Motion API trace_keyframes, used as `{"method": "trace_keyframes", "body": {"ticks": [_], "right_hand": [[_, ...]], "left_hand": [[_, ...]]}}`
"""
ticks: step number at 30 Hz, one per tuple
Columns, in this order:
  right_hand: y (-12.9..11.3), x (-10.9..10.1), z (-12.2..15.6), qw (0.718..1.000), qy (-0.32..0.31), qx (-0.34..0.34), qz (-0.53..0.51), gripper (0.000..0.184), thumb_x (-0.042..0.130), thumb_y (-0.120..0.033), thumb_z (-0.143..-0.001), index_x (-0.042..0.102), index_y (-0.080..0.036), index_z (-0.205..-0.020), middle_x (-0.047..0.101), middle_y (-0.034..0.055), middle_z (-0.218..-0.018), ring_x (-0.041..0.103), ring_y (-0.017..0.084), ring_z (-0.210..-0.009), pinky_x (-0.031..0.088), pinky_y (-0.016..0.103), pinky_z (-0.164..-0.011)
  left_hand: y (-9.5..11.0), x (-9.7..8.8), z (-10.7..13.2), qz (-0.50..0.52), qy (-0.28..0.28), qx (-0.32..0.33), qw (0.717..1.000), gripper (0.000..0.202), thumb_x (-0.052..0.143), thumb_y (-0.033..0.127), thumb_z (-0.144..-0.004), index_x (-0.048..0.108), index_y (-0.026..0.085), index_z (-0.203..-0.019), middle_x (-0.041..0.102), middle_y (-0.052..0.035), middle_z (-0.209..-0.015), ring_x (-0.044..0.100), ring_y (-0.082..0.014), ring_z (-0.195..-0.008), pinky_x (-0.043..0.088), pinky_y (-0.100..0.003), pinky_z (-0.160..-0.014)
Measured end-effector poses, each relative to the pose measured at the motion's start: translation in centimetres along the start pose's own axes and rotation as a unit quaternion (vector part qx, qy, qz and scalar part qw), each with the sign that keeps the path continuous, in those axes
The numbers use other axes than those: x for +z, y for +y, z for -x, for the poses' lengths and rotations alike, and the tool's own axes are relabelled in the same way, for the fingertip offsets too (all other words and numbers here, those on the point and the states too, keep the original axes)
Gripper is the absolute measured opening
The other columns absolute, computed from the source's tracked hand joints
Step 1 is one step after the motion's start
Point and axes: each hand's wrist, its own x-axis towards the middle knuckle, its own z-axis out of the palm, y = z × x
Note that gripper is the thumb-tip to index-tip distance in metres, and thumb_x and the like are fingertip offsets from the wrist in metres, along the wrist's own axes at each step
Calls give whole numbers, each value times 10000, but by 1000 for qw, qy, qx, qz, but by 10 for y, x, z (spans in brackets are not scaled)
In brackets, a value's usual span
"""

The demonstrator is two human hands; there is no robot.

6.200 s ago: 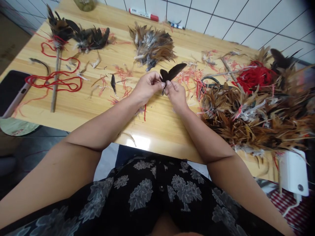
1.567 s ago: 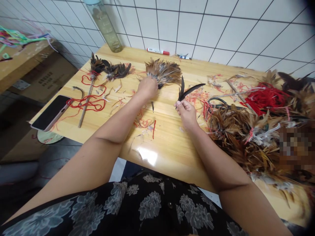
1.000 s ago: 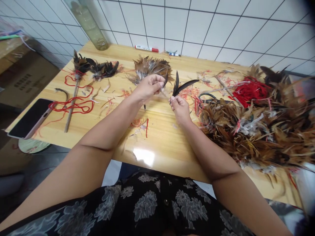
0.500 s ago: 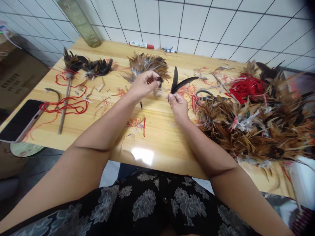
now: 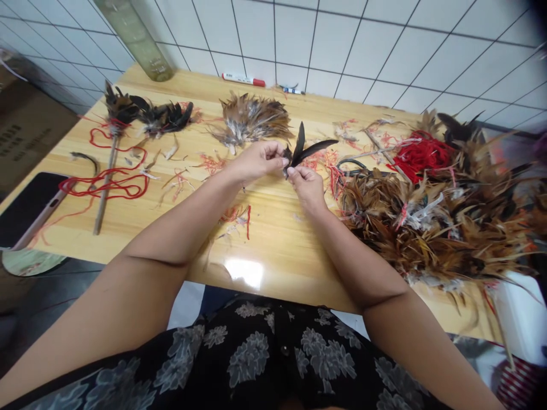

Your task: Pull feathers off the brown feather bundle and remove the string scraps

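black feathers (image 5: 300,142) hidden at base, bottle (image 5: 139,37) cut off above, phone (image 5: 29,210) cropped left

- A phone (image 5: 28,208) with a dark screen lies at the left end of the wooden table (image 5: 282,245).
- A tall, see-through bottle (image 5: 139,41) stands at the back, near the white tile wall (image 5: 333,40).
- A red and white marker (image 5: 243,80) lies by the wall, near a small blue and white pen (image 5: 293,90).
- A brown box (image 5: 34,134) is far left.
- A checked cloth (image 5: 519,386) shows low on the right.
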Motion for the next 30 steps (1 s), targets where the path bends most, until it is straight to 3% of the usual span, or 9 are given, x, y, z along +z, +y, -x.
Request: {"method": "trace_keyframes", "body": {"ticks": [4, 8, 11, 13, 15, 18, 23, 27, 30], "right_hand": [[1, -2, -1, 1000, -6, 9, -2, 535, 833, -745, -611, 623, -256, -673, 492, -55, -631, 417, 126, -685, 329, 328, -696], [2, -5, -1, 1000, -11, 2, 17, 510, 807, -728, -639, 589, -268, -664, 472, -64, -618, 382, 120, -658, 316, 328, -688], [3, -5, 0, 999, -2, 2, 45, 478, 768, -708, -689, 585, -267, -686, 483, -59, -631, 386, 124, -663, 313, 325, -698], [4, -4, 2, 999, -3, -3, 47, 419, 738, -653, -737, 582, -267, -693, 500, -47, -650, 418, 136, -687, 327, 322, -708], [2, 0, 4, 999, -10, -12, 46, 361, 719, -582, -786, 572, -268, -684, 500, -39, -658, 435, 145, -701, 338, 320, -707], [0, 5, 6, 998, -5, -18, 58, 310, 707, -477, -848, 564, -265, -671, 471, -47, -646, 409, 144, -685, 320, 324, -696], [-3, 7, 7, 998, 6, -9, 64, 309, 710, -351, -919, 561, -256, -665, 482, -51, -643, 432, 148, -694, 321, 327, -715], [-3, 7, 8, 998, 4, -1, 69, 310, 716, -313, -949, 572, -251, -681, 491, -57, -650, 425, 147, -689, 321, 328, -715], [-2, 8, 8, 997, -3, -14, 73, 303, 718, -304, -962, 585, -253, -694, 480, -59, -661, 431, 155, -708, 336, 329, -740]], "left_hand": [[3, 4, 1, 11, -50, 2, 999, 378, 947, 391, -734, 622, 203, -783, 556, 31, -713, 472, -135, -687, 375, -274, -672], [4, 0, -3, -22, -37, 9, 999, 299, 875, 405, -821, 672, 196, -883, 616, 8, -792, 541, -159, -740, 423, -280, -716], [6, -24, -9, -185, 97, -1, 978, 131, 770, 256, -928, 742, 181, -1031, 745, -55, -999, 662, -204, -874, 528, -316, -839], [10, -45, -14, -319, 212, -28, 923, 185, 737, 169, -963, 782, 163, -1142, 789, -114, -1189, 734, -250, -1033, 577, -370, -1005], [14, -62, -20, -411, 266, -77, 868, 334, 761, 171, -994, 789, 132, -1325, 771, -188, -1379, 743, -326, -1286, 554, -432, -1196], [21, -71, -35, -483, 239, -152, 829, 670, 868, 302, -994, 684, 150, -1620, 632, -248, -1653, 577, -429, -1616, 453, -515, -1378], [25, -52, -70, -527, 119, -228, 810, 1105, 969, 513, -913, 439, 321, -1863, 298, -199, -1939, 385, -528, -1761, 404, -648, -1422], [12, -52, -89, -540, 107, -230, 802, 823, 843, 475, -995, 617, 226, -1745, 496, -245, -1827, 484, -540, -1683, 442, -669, -1361], [0, -66, -91, -514, 145, -191, 823, 549, 747, 257, -1009, 757, 117, -1540, 739, -215, -1553, 635, -421, -1509, 481, -551, -1286]]}}
